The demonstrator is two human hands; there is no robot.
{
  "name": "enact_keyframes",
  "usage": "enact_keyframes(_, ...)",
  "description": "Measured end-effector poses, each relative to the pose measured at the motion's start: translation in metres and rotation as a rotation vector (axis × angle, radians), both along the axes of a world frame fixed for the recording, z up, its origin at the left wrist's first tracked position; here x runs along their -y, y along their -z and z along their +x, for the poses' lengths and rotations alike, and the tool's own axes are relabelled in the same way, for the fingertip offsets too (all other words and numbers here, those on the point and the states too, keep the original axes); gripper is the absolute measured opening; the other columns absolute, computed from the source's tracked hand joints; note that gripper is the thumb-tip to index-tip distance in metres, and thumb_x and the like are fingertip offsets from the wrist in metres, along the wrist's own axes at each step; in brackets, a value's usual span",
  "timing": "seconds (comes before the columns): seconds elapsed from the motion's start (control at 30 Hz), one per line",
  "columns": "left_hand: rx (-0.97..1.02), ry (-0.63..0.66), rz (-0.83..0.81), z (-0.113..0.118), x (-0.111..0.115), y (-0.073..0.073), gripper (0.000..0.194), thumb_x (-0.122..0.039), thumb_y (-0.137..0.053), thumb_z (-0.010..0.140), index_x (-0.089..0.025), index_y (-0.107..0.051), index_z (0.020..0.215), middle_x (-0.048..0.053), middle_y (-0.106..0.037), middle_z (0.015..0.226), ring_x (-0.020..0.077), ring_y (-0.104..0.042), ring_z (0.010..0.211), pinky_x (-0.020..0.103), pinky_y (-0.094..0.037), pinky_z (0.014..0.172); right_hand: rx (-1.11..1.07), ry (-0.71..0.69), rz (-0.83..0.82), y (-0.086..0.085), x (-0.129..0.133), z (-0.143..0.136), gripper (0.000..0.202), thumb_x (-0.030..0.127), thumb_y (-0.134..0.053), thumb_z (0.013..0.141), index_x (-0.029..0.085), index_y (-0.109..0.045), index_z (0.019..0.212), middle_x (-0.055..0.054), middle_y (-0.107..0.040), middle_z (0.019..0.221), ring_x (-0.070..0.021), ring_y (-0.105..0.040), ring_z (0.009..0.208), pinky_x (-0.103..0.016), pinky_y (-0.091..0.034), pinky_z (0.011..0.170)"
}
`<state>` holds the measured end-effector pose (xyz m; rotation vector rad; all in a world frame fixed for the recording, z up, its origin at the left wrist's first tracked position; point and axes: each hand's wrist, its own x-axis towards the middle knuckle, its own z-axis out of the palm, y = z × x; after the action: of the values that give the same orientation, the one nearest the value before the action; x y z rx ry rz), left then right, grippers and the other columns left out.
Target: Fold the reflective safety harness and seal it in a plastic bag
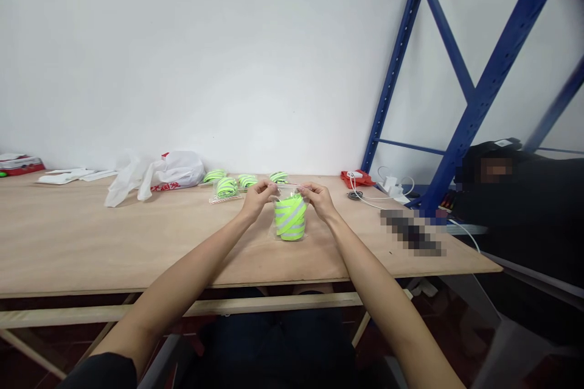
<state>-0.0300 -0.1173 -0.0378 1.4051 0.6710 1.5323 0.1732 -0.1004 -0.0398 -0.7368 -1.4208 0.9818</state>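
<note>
A clear plastic bag holding a rolled neon-yellow strap (291, 219) with grey reflective stripes hangs upright between my hands, over the wooden table (114, 243). My left hand (259, 199) pinches the bag's top left corner. At the top right corner, the fingers of my right hand (318, 197) are closed on the same bag. The top edge is stretched straight between them. Behind it lie several more bagged neon rolls (227, 188) near the wall.
A white plastic bag with red print (182, 169) lies back left. To the right are a white power strip (354, 175) on red cloth, cables, a blurred dark object (410, 232) and a blue metal rack (474, 94). A person in black (538, 213) is at far right.
</note>
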Motion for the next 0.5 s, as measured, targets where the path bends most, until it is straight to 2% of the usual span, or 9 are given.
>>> enact_keyframes(0.23,-0.068,-0.082,0.118,0.0027,-0.0012,0.0011,0.039,-0.052,-0.081,0.067,-0.016,-0.068,0.072,0.003,-0.067,0.068,0.0172,-0.063,0.068,0.032,-0.053,0.072,0.028,0.023,0.039,0.0009,0.0004,-0.0036,0.032,0.048,-0.082,0.058,0.018,-0.073,0.066,0.003,-0.056,0.054,-0.0115,-0.044,0.054,-0.026,-0.037,0.052)
enact_keyframes(0.4,-0.078,-0.02,0.077,0.0019,-0.0003,0.002,0.038,-0.051,-0.08,0.069,-0.016,-0.072,0.078,0.005,-0.07,0.073,0.0184,-0.065,0.072,0.032,-0.053,0.072,0.032,0.006,0.018,0.001,0.0015,-0.0038,0.033,0.049,-0.081,0.06,0.018,-0.074,0.068,0.001,-0.059,0.058,-0.012,-0.047,0.056,-0.027,-0.039,0.054)
enact_keyframes(0.5,-0.083,-0.031,0.077,0.0045,-0.0003,0.0036,0.038,-0.05,-0.082,0.068,-0.015,-0.073,0.08,0.004,-0.071,0.073,0.0174,-0.064,0.069,0.03,-0.051,0.068,0.037,-0.027,0.029,0.0,0.0043,-0.0062,0.033,0.05,-0.081,0.061,0.019,-0.074,0.071,0.001,-0.061,0.061,-0.0124,-0.049,0.056,-0.027,-0.04,0.055)
